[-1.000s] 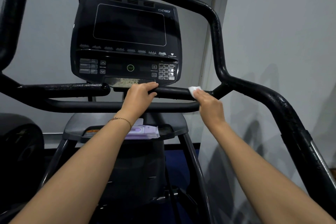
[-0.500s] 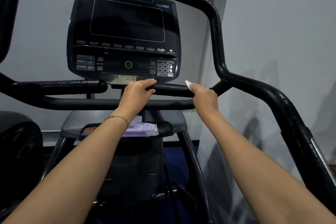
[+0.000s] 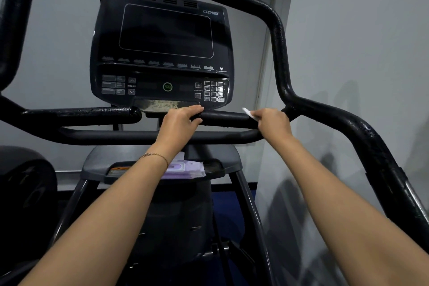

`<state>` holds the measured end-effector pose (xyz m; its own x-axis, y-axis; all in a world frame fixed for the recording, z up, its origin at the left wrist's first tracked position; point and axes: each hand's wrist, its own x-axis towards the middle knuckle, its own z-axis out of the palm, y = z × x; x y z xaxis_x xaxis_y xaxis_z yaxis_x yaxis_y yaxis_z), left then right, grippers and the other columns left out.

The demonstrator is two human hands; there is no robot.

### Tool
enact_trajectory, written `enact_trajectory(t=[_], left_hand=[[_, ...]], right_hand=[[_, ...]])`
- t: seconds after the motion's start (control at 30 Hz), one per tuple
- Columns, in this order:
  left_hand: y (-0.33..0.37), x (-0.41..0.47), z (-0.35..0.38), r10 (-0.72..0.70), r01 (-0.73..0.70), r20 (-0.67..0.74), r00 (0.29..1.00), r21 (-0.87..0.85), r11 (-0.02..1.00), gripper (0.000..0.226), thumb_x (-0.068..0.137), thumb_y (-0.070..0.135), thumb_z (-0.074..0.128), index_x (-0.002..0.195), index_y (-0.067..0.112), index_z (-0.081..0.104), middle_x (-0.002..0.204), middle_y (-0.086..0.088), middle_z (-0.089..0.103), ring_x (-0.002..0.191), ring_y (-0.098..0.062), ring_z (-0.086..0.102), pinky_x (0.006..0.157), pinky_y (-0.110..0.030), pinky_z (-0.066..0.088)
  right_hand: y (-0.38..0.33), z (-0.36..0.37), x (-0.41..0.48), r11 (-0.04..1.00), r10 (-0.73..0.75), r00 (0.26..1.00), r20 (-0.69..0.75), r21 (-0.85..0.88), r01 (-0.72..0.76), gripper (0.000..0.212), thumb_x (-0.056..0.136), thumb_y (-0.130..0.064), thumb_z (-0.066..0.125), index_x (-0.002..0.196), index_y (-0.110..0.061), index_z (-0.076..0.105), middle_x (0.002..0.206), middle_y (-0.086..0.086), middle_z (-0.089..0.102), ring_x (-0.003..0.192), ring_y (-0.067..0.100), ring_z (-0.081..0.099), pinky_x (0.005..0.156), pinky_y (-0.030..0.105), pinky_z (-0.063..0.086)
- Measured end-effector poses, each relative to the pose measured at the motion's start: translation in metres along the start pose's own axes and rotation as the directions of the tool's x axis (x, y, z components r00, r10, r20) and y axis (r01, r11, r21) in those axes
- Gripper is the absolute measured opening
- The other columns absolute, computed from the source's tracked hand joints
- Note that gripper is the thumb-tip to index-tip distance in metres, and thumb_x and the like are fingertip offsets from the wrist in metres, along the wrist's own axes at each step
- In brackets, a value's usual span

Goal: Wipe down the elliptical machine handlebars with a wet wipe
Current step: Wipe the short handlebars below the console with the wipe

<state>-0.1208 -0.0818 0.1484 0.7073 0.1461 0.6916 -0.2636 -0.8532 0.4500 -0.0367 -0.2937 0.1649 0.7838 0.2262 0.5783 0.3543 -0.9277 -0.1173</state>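
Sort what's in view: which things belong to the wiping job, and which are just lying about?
In the job: wet wipe, right hand holding it, left hand gripping the inner handlebar.
Lying about: purple wipes pack, console.

Two bare forearms fill the lower half of the frame, the left forearm (image 3: pixel 111 211) coming in from the lower left corner and the right forearm (image 3: pixel 336 204) from the lower right. A thin, gold-toned chain bracelet (image 3: pixel 154 155) of fine links circles the left wrist, just left of centre. Both arms are uncovered up to the left hand (image 3: pixel 180 123) and right hand (image 3: pixel 274 123).
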Motion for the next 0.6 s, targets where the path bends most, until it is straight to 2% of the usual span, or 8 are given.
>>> enact_trajectory(t=[0.1,0.27,0.43,0.6], left_hand=[[-0.001,-0.001,0.001,0.006,-0.006,0.001,1.0,0.001,1.0,0.037,0.088,0.013,0.062,0.126,0.014,0.06,0.13,0.0,0.06,0.115,-0.013,0.058,0.104,-0.017,0.035],[-0.001,0.0,0.001,0.012,-0.012,-0.003,1.0,0.009,1.0,0.037,0.088,0.014,0.062,0.125,0.014,0.061,0.129,-0.001,0.061,0.116,-0.014,0.059,0.106,-0.02,0.038],[-0.002,0.001,0.001,0.02,-0.02,-0.003,1.0,0.024,1.0,0.037,0.088,0.015,0.063,0.125,0.015,0.061,0.129,0.0,0.061,0.112,-0.015,0.061,0.106,-0.02,0.038],[-0.003,0.001,0.003,0.02,-0.019,-0.013,1.0,0.016,1.0,0.036,0.088,0.013,0.063,0.124,0.014,0.062,0.128,0.0,0.061,0.115,-0.014,0.059,0.106,-0.02,0.038]], right_hand=[[-0.007,-0.005,0.011,0.999,0.014,0.998,0.054,-0.042,-0.012,0.039,0.086,0.0,0.043,0.113,-0.017,0.065,0.099,0.015,0.066,0.092,0.034,0.06,0.068,0.031,0.041],[-0.015,-0.004,0.006,0.996,-0.086,0.995,0.048,0.023,0.085,0.045,0.088,-0.001,0.043,0.121,-0.025,0.061,0.105,0.013,0.068,0.094,0.034,0.06,0.076,0.034,0.046],[-0.02,-0.007,0.01,0.998,-0.05,0.997,0.065,-0.046,0.053,0.041,0.083,0.003,0.044,0.11,-0.018,0.067,0.095,0.015,0.066,0.089,0.035,0.06,0.066,0.032,0.04],[-0.027,-0.004,-0.001,0.989,-0.142,0.989,0.035,-0.036,0.143,0.043,0.091,-0.001,0.041,0.126,-0.021,0.057,0.105,0.015,0.067,0.095,0.035,0.06,0.078,0.035,0.047]])
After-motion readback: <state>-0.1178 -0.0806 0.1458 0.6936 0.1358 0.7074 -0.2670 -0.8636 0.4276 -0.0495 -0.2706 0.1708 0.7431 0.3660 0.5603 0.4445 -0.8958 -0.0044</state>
